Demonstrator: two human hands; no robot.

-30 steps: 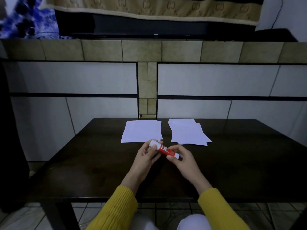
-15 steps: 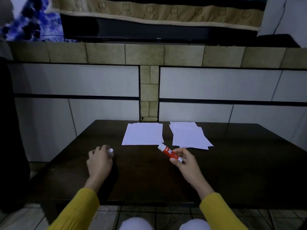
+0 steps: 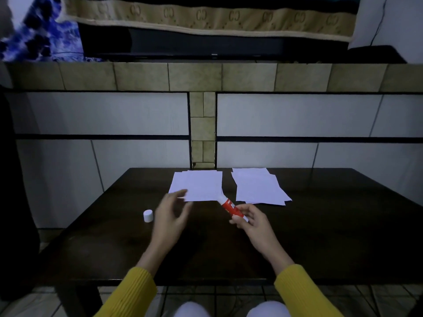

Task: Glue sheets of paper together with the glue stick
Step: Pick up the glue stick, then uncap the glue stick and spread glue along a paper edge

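Right hand grips the uncapped glue stick, its tip pointing to eleven o'clock at the left paper stack. Left hand hovers open and empty, blurred; the white cap stands at its nine o'clock on the table. Second stack lies at one o'clock.

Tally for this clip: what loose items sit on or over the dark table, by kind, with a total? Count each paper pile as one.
Paper piles: 2, the left pile and the right pile
Glue sticks: 1, the red glue stick, held in the right hand
Caps: 1, the white cap, standing on the table
Total: 4
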